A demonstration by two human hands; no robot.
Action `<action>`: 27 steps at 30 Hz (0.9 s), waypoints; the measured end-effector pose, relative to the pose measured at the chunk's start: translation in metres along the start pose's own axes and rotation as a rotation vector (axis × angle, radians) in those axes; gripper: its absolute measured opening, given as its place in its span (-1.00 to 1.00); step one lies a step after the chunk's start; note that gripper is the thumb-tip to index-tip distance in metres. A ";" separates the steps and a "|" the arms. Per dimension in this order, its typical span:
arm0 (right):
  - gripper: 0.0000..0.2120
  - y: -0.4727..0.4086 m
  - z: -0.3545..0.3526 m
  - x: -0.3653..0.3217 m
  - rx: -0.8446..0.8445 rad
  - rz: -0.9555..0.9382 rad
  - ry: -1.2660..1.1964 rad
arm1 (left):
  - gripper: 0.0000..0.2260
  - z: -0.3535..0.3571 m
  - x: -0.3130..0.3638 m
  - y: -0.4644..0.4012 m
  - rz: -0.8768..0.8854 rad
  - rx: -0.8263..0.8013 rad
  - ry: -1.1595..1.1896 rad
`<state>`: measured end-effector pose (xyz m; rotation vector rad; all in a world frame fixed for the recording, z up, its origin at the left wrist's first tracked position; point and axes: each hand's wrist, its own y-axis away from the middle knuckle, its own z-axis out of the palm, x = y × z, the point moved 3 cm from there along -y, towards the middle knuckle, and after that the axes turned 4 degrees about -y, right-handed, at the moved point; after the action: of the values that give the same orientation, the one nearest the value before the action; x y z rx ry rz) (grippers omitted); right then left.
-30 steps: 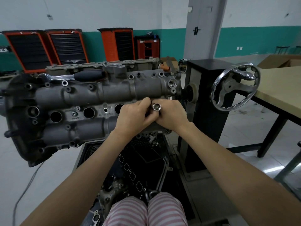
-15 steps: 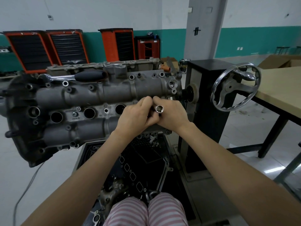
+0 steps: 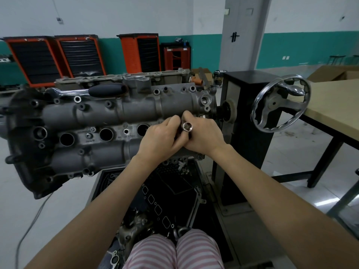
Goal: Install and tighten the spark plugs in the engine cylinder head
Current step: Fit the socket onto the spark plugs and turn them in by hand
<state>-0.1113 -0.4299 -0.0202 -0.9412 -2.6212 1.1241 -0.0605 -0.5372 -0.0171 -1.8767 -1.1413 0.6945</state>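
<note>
The grey cylinder head (image 3: 93, 117) hangs on an engine stand in front of me, with three open spark plug wells (image 3: 106, 134) in a row. My left hand (image 3: 161, 141) and my right hand (image 3: 204, 135) meet over the rightmost well and both grip a chrome socket (image 3: 186, 126), whose open end points toward me. The lower part of the socket and whatever sits in that well are hidden by my fingers. A ratchet with a black handle (image 3: 105, 89) lies on top of the head.
The stand's black column (image 3: 250, 117) with a chrome handwheel (image 3: 279, 103) is to the right. A wooden table (image 3: 334, 105) stands beyond it. A black tray of engine parts (image 3: 165, 195) lies below. Orange tool cabinets (image 3: 58, 57) line the back wall.
The socket's open end has shifted slightly up and right between my fingers. Both hands stay at the same well.
</note>
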 end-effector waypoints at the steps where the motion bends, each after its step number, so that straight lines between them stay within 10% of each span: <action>1: -0.79 0.000 0.001 0.000 -0.005 0.002 0.014 | -0.76 0.000 0.001 0.000 -0.004 -0.009 0.003; 27: -0.92 0.003 -0.002 0.001 0.055 0.018 -0.107 | -0.70 0.000 -0.001 -0.001 0.003 0.021 -0.079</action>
<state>-0.1097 -0.4263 -0.0207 -0.9196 -2.6545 1.2786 -0.0620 -0.5379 -0.0162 -1.8478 -1.1772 0.7854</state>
